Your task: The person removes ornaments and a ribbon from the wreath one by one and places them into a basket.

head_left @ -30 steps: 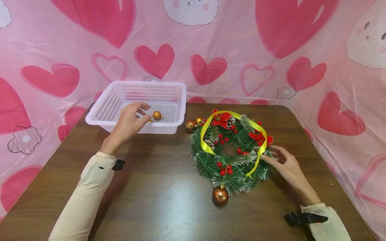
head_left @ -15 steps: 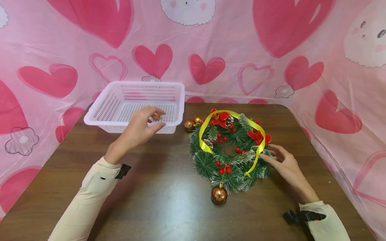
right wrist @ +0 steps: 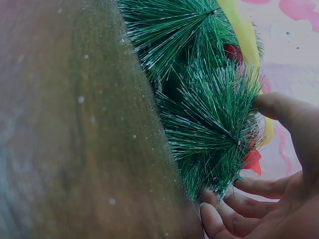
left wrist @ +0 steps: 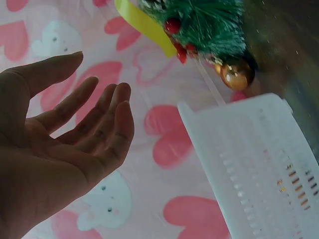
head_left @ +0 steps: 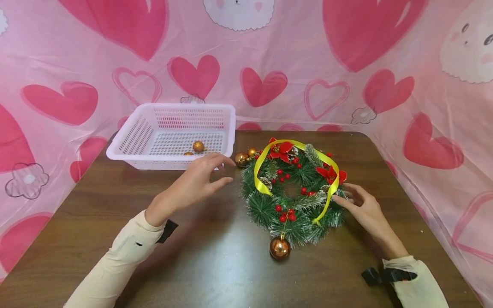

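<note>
My left hand (head_left: 192, 182) hovers between the white basket (head_left: 161, 158) and the Christmas wreath (head_left: 263, 209). Its fingers are spread and slightly bent, and nothing lies between them; the left wrist view shows a bare palm (left wrist: 55, 164). On the wreath's right edge, my right hand (head_left: 367, 214) holds the green needles, thumb (right wrist: 274, 105) on top and fingers low along the outer side. A yellow ribbon (head_left: 258, 169) lies in a loop over the wreath, among red flowers, berries and pine cones. A shiny bronze bauble (head_left: 280, 248) sits at its front edge.
Two gold baubles, one of them a glittery bauble (head_left: 198, 146), lie inside the basket near its front wall. Another bronze bauble (head_left: 242, 159) and a small gold bauble (head_left: 252, 152) are at the wreath's back left. Behind the wooden table (head_left: 215, 273) hangs a pink heart-patterned cloth (head_left: 296, 42).
My left hand has moved right and toward me, out from over the basket to beside the wreath, uncovering the gold baubles. My right hand and the wreath stay in place.
</note>
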### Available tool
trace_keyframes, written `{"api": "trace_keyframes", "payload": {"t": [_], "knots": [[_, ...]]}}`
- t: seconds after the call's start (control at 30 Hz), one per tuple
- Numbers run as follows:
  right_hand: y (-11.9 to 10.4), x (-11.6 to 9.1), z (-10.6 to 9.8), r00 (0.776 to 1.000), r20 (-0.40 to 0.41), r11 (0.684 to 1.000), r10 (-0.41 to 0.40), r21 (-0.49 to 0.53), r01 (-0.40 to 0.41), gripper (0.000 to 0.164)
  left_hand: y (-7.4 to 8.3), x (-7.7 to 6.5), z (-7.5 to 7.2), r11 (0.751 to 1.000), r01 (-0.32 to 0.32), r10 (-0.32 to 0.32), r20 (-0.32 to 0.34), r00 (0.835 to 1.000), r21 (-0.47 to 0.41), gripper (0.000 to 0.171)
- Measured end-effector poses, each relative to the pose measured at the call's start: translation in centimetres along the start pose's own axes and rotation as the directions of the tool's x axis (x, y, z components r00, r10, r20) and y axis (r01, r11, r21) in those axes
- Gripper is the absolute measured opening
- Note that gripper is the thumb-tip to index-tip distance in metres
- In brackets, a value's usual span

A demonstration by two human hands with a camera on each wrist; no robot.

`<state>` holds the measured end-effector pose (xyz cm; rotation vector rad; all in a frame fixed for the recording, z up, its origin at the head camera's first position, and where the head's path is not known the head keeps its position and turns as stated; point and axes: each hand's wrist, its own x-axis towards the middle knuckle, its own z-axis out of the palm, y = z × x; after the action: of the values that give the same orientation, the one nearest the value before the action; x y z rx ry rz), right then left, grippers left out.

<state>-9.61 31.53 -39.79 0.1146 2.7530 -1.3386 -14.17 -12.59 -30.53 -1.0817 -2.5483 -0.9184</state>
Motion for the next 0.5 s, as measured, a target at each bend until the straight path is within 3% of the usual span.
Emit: {"api": "trace_keyframes", "payload": {"t": [0.23, 0.5], "knots": [[-0.1, 0.0, 0.0, 1.000, -0.001, 1.000, 0.003, -0.003, -0.003, 0.078, 1.4, -0.3, 0.9, 0.998, -0.059, 0.058, 0.047, 0.997, 0.013, 0.031], [-0.1, 0.0, 0.0, 1.000, -0.009, 1.000, -0.001, 0.002, 0.001, 0.076, 3.0, -0.8, 2.5, 0.997, -0.072, 0.074, 0.137, 0.988, -0.013, 0.031]]}}
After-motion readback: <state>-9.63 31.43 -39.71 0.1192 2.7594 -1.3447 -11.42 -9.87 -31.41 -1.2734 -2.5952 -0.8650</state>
